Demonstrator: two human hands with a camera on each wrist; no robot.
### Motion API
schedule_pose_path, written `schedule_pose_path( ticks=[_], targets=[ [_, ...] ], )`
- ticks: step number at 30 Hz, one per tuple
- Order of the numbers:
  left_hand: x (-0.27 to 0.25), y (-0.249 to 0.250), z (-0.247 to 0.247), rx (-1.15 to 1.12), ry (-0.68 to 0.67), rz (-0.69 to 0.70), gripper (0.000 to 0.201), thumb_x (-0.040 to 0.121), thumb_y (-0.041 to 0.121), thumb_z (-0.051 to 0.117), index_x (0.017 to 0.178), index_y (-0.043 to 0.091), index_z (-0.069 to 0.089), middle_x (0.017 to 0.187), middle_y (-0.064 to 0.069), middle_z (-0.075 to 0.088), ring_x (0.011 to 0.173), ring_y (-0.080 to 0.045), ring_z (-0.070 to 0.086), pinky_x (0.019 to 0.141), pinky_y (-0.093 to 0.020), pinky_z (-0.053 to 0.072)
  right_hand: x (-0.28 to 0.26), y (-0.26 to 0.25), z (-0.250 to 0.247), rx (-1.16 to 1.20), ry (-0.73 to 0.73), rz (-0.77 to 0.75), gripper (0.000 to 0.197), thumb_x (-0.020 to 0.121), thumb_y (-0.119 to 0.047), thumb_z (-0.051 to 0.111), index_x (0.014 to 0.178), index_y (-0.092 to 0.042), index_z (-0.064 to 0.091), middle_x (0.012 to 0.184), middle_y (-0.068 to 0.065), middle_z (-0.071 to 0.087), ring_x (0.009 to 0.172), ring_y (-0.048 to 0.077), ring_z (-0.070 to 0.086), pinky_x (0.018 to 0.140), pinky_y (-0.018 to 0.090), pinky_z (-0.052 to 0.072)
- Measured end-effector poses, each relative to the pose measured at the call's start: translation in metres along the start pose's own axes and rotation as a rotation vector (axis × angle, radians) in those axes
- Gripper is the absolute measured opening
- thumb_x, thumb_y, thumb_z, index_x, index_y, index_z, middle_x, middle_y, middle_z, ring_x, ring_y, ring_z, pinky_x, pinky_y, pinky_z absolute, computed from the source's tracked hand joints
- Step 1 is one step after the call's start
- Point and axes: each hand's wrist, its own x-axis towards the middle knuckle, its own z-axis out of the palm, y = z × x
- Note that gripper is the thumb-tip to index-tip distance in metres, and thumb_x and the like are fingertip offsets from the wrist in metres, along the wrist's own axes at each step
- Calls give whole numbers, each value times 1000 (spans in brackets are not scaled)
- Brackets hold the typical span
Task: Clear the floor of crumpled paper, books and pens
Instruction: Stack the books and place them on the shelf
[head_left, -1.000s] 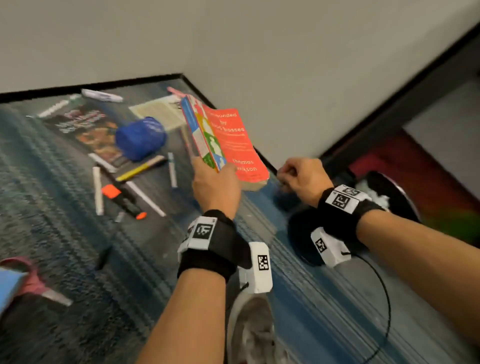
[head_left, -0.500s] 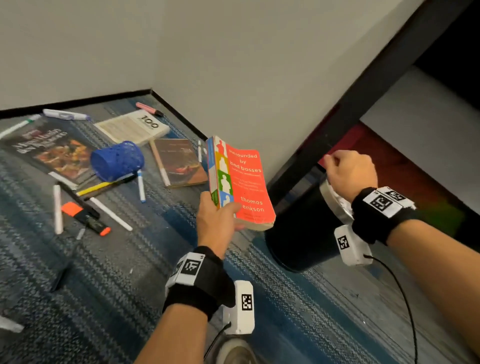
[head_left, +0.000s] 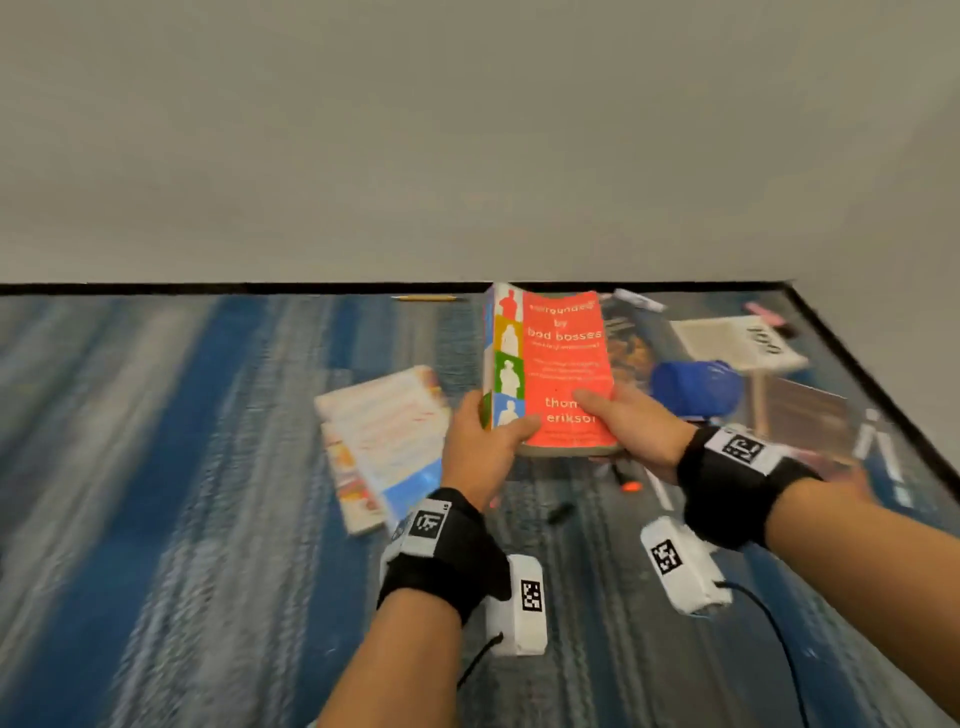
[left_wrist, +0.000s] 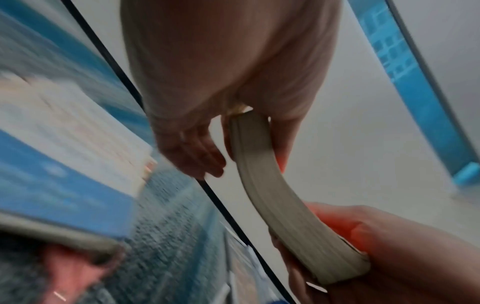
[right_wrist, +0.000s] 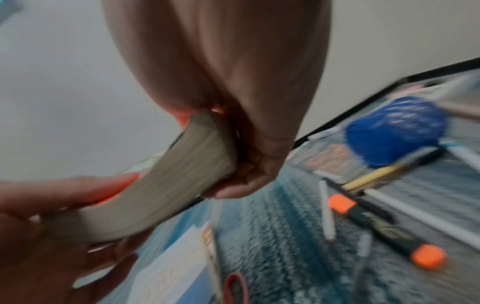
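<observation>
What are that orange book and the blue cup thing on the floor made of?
Orange book: paperback, it seems; a thin card cover with a slight sheen, and the greyish page block bends between both hands. Blue cup: probably metal or plastic mesh; faint speckling shows, but blur leaves it open.

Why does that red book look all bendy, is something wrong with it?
The red book is bowed: both wrist views show its page block curving between the left hand and the right hand, which grip its bottom corners. It looks flexed, not torn. Also odd: a blue cup lies tipped over among scattered pens.
</observation>
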Motion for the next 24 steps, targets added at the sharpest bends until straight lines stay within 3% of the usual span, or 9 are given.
schedule_pose_path(
  ticks=[1, 4, 7, 9, 11, 15, 18, 21, 24],
  targets=[
    [2, -3, -21, 2, 58, -14, 39, 69, 16, 81, 103, 14, 62, 104, -6, 72, 95, -23, 70, 88, -45, 55, 12, -4, 19, -101, -45, -47, 34, 99, -20, 48, 129, -6, 55, 124, 13, 64, 105, 26, 64, 93, 35, 52],
    [8, -28, -74, 89, 252, -89, 37, 74, 25, 81, 105, 13, 65, 107, -6, 70, 97, -23, 68, 88, -42, 55, 42, -11, 73, -354, -163, -143, 32, 98, -25, 49, 123, -7, 59, 116, 7, 66, 102, 22, 65, 90, 25, 51],
    [20, -58, -112, 399, 390, -156, 61, 51, 60, 79, 100, 26, 67, 115, -3, 60, 110, -25, 57, 95, -40, 49, 70, 5, 112, -471, -182, -95, 42, 92, -40, 56, 119, -8, 57, 116, 10, 66, 107, 28, 63, 97, 41, 48],
    [28, -70, -127, 534, 382, -172, 68, 56, 54, 78, 113, 21, 61, 121, -2, 51, 115, -22, 49, 100, -37, 43, 84, 21, 125, -694, -172, -85, 46, 90, -41, 54, 121, -7, 52, 119, 8, 58, 111, 27, 57, 99, 39, 43],
    [38, -76, -136, 451, 352, -158, 69, 61, 58, 71, 117, 22, 56, 121, 1, 59, 113, -22, 56, 98, -40, 46, 94, 32, 129, -939, -131, -21, 43, 93, -32, 50, 129, -8, 45, 126, 16, 45, 117, 34, 48, 104, 40, 38],
    [57, -72, -134, 354, 341, -224, 63, 77, 58, 58, 131, 26, 47, 120, 5, 63, 109, -24, 61, 97, -43, 47, 106, 40, 130, -850, -216, -55, 33, 91, -23, 48, 124, -15, 49, 122, 13, 54, 112, 31, 55, 100, 43, 43],
    [76, -61, -129, 178, 426, -264, 76, 64, 62, 63, 126, 23, 46, 113, 5, 66, 104, -23, 63, 96, -46, 48, 104, 30, 133, -792, -230, -65, 32, 94, -20, 47, 125, -15, 51, 118, 6, 62, 106, 24, 60, 97, 39, 46],
    [89, -41, -111, 346, 511, -319, 80, 73, 49, 68, 135, 12, 36, 130, -8, 55, 121, -30, 51, 106, -46, 38, 93, 11, 124, -774, -321, -20, 39, 96, -26, 51, 134, -19, 48, 125, 3, 62, 110, 19, 60, 97, 28, 44],
    [94, -4, -66, 561, 582, -80, 74, 81, 35, 64, 139, 2, 32, 140, -16, 42, 129, -33, 41, 110, -45, 33, 80, -11, 90, -950, -271, 92, 44, 98, -39, 47, 134, -15, 49, 129, 7, 60, 116, 22, 57, 94, 25, 40]
  ],
)
